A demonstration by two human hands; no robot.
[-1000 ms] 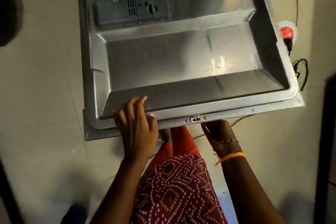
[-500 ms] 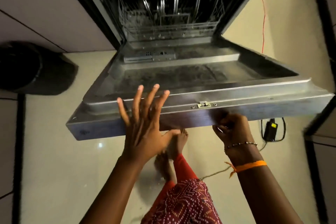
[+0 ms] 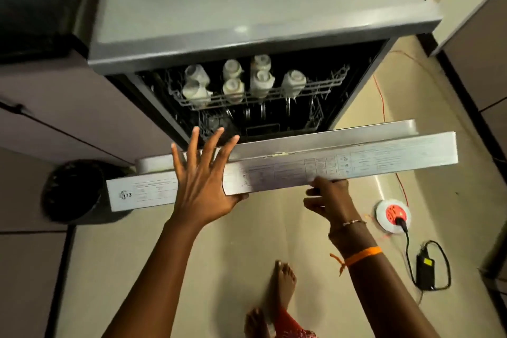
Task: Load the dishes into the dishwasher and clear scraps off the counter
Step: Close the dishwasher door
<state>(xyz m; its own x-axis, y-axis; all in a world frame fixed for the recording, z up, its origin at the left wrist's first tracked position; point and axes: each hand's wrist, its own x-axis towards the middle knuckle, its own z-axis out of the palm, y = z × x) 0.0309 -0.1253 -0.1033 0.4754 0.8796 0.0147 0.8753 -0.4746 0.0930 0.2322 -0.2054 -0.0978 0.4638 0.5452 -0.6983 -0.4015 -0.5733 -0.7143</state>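
Left hand [image 3: 204,181] lies flat with fingers spread against the top edge of the dishwasher door [image 3: 356,158], thumb hooked under its lower face. Right hand [image 3: 330,199] grips the underside of the same edge, fingers curled beneath it. Door stands partly raised, tilted between flat and upright. Behind it the dishwasher [image 3: 247,8] cavity is exposed: upper rack [image 3: 315,88] carries several upturned cups [image 3: 260,82]; plates stand in the rack below. Black waste bin [image 3: 74,192] stands on the floor to the left; a round socket [image 3: 393,216] with plug lies right.
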